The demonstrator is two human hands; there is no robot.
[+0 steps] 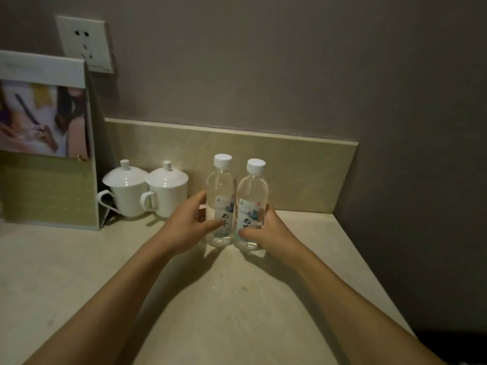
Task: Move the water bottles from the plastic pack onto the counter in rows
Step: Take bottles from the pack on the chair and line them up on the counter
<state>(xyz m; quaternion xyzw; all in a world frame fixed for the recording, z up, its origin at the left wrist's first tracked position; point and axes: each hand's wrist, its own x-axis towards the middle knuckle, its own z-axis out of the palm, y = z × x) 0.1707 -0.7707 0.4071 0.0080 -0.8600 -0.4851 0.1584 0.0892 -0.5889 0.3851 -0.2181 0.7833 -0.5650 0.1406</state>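
Two water bottles stand upright on the worktop (237,299), close to the back wall strip. The left hand (184,227) is wrapped around the left bottle (220,198), fingers at the back and thumb across the label. The right hand (268,230) is wrapped around the right bottle (252,204) the same way. The two bottles are side by side and look like they touch or almost touch. Both have white caps on. The plastic pack is not in view, so I cannot tell how many bottles are left in it. Two white lidded cups (147,191) sit just beside the left bottle, next to a standing card sign (47,154). The bottles are tall and thin, so they could tip if a hand pulls away fast or drags a label. If the left bottle slides left, it could bump the cups and knock a lid off. A crooked push could also spoil the row.
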